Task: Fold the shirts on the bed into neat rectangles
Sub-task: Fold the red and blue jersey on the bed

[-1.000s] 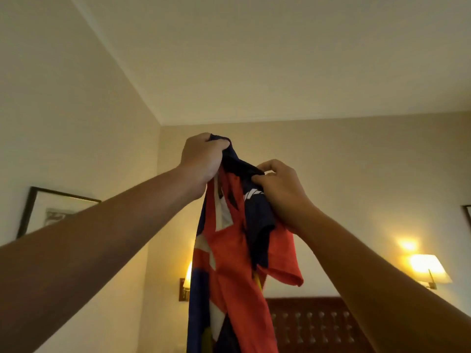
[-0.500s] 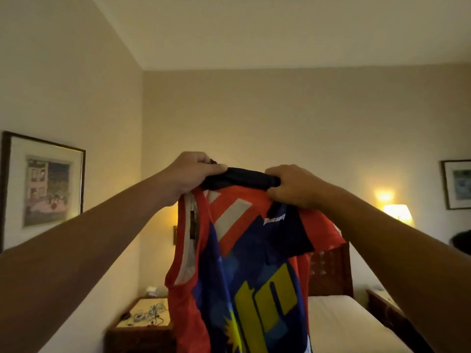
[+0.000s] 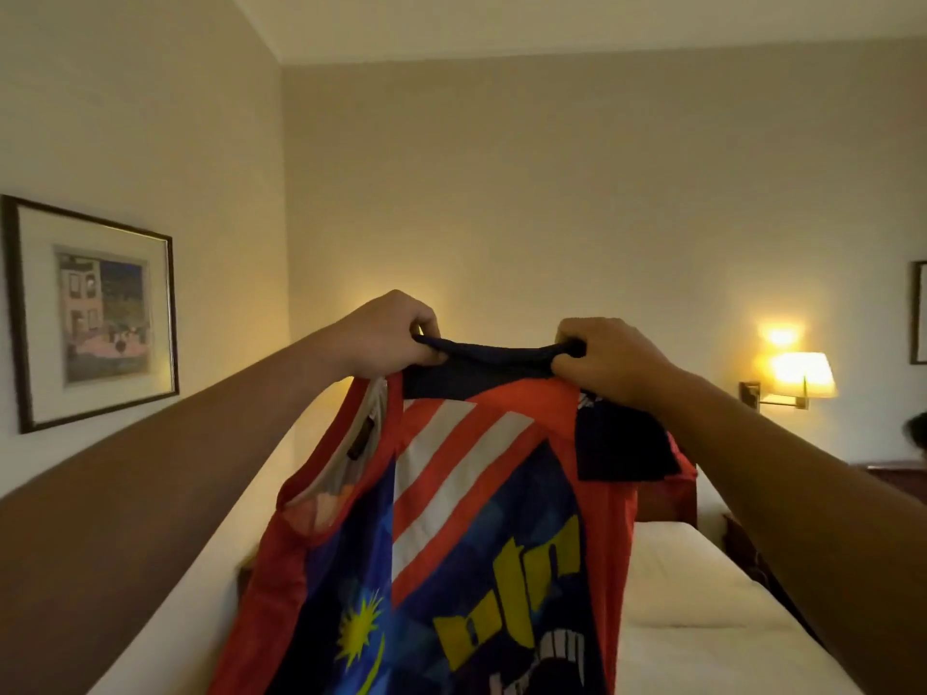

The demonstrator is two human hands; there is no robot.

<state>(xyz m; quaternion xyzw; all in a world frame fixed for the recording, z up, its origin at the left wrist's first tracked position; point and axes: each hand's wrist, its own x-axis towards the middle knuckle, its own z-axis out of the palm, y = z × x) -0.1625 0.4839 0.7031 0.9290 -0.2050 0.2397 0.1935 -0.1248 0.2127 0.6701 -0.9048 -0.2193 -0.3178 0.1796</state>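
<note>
A red and dark blue shirt [image 3: 451, 544] with white stripes, a yellow sun and yellow lettering hangs in the air in front of me. My left hand [image 3: 386, 333] grips the left end of its dark collar edge. My right hand [image 3: 607, 358] grips the right end, and the collar is stretched taut between them. The shirt's lower part runs out of the frame at the bottom. The bed [image 3: 702, 619] with its pale cover lies below and behind the shirt.
A framed picture [image 3: 95, 313] hangs on the left wall. A lit wall lamp [image 3: 797, 376] glows at the right, above a dark bedside table [image 3: 898, 476]. A wooden headboard [image 3: 667, 499] shows behind the shirt.
My hands have pulled further apart, stretching the collar out wider. The view has tilted down from the ceiling, so more of the bed and the shirt's front print shows.
</note>
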